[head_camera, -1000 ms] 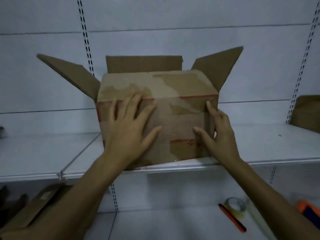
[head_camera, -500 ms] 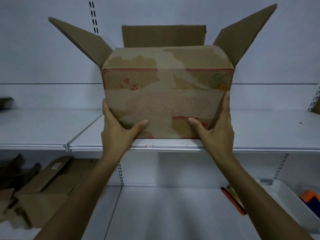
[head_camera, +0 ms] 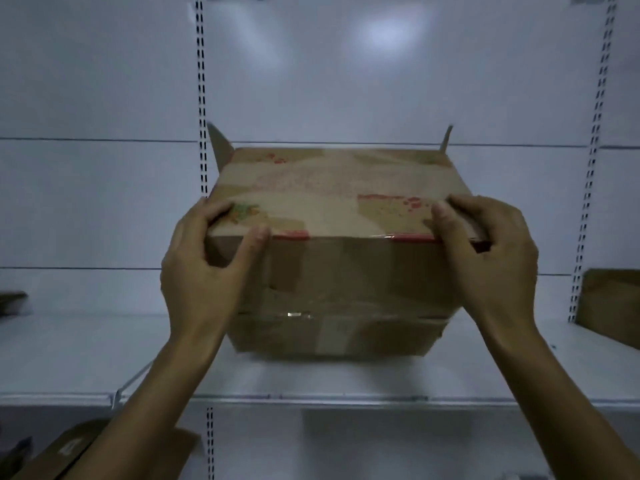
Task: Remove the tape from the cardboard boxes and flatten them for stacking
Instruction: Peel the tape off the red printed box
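Note:
A brown cardboard box [head_camera: 339, 271] with faded red print is tipped over above the white shelf [head_camera: 86, 355], its taped bottom facing me. Clear tape [head_camera: 298, 315] runs across the bottom seam. My left hand [head_camera: 204, 268] grips the box's near left corner, thumb on the printed top face. My right hand [head_camera: 485, 258] grips the near right corner the same way. Two open flaps stick out behind the box, only their tips showing.
Flattened cardboard [head_camera: 79, 452] lies on the lower shelf at bottom left. Another cardboard piece [head_camera: 613, 303] leans at the far right of the shelf. Slotted uprights [head_camera: 202, 81] run up the white back wall.
The box was upright with flaps open; both hands have tipped it away from me, so its taped bottom now faces me. My hands shifted from the lower side to the upper corners.

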